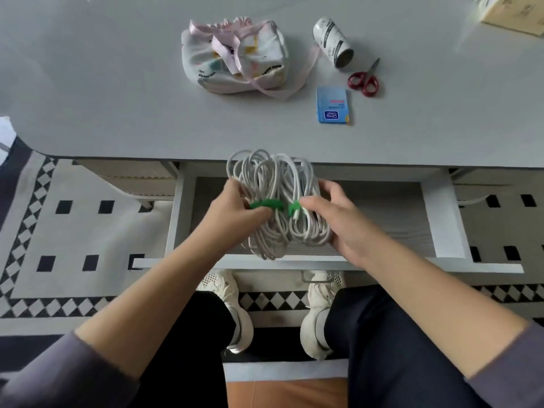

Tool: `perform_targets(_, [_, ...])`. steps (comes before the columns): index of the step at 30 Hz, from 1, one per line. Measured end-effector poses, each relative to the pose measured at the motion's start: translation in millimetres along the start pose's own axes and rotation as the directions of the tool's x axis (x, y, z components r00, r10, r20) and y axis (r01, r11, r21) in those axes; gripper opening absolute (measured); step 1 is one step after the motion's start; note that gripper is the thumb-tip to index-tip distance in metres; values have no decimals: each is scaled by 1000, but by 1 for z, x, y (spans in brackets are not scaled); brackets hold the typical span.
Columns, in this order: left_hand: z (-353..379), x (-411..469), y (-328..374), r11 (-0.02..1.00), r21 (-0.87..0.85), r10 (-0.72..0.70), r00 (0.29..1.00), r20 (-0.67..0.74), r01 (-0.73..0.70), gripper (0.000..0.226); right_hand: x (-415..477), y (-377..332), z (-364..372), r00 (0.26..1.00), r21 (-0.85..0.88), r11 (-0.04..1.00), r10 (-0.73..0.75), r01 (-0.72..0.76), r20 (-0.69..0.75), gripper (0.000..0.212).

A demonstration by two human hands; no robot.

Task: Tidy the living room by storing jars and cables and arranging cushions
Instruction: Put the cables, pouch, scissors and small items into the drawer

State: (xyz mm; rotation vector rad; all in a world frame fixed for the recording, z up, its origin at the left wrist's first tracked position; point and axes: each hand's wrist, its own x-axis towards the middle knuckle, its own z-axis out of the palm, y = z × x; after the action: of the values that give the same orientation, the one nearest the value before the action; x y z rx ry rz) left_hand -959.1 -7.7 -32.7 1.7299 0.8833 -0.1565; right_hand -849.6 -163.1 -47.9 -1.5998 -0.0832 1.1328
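1. The step in hand is storing the cables. The coiled white cables [273, 178] are held between the two hands, above the open drawer [441, 222] and not yet laid in it.
2. The left hand [235, 210] curls round the left side of the coils, its thumb on one of the green ties [266, 204]. The right hand [335, 219] wraps its fingers round the right side, just beside the second tie.
3. The drawer floor lies directly beneath both hands, so I judge the next move is short: lower the coils, keep the hanging loops inside the front edge, then loosen both grips.
4. Beyond the hands, on the table [117, 83], sit a cloth pouch [235, 54], a white cylinder [332, 42] on its side, scissors [363, 79] and a blue packet [332, 106]. I cannot tell whether the cylinder is a jar.
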Motion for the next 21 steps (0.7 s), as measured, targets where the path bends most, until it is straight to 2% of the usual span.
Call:
perform_targets(2, [8, 2, -8, 994, -38, -104, 993, 53, 106, 27, 8, 8, 0, 994, -77, 992, 97, -101, -49, 72])
perform_targets(5, [19, 13, -13, 972, -77, -212, 968, 131, 223, 14, 23, 16, -6, 974, -53, 976, 205, -210, -91, 64])
perform_targets(8, [32, 35, -12, 949, -92, -283, 943, 176, 302, 11, 37, 17, -22, 964, -46, 969, 234, -242, -126, 65])
perform_targets(10, [46, 55, -9, 939, -80, -312, 927, 206, 334, 15, 47, 15, -39, 958, -80, 965, 232, -248, -167, 75])
perform_targets(12, [70, 78, -5, 941, -66, -311, 926, 216, 331, 19, 56, 16, -60, 950, -167, 955, 201, -243, -238, 85])
perform_targets(16, [130, 115, -2, 956, -80, -259, 941, 217, 281, 33, 64, 28, -102, 894, -358, 909, 33, -212, -446, 80])
perform_targets(19, [173, 134, -2, 967, -37, -242, 950, 198, 254, 53, 67, 49, -131, 835, -416, 880, -40, -231, -549, 81])
perform_targets(21, [196, 137, 1, 974, 34, -225, 959, 173, 223, 58, 68, 58, -150, 804, -434, 863, -56, -259, -592, 84])
